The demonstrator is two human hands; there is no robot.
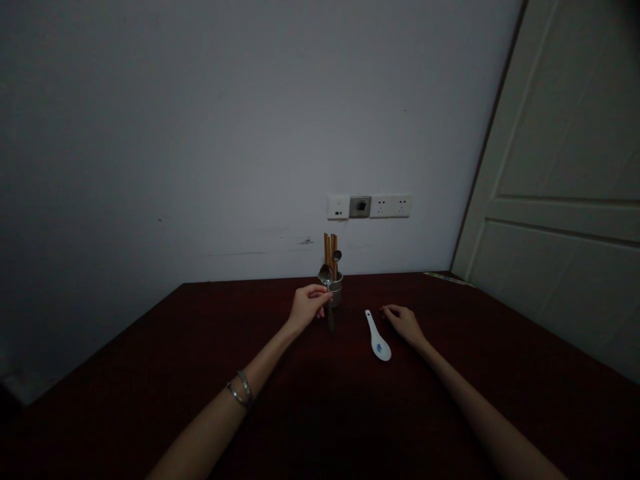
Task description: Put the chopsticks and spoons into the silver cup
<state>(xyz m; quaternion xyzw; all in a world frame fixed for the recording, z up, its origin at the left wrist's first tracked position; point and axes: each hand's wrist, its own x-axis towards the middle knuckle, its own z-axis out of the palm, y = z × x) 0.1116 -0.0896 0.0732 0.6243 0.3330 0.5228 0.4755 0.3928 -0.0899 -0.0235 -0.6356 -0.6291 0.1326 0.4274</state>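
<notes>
My left hand (307,305) is closed in a pinch on a metal spoon (329,300), held upright with its bowl up, right in front of a small metal utensil cup (337,291). The cup holds wooden chopsticks (330,250) and another metal spoon (337,257). My right hand (403,322) rests on the dark red table (200,347) with fingers curled loosely down, holding nothing. Just left of it lies a white ceramic soup spoon (377,338) with a blue mark in its bowl. Two bracelets sit on my left wrist.
The table stands against a pale wall with a row of wall sockets (369,206) above the cup. A white door (565,200) stands at the right, beside the table's right edge.
</notes>
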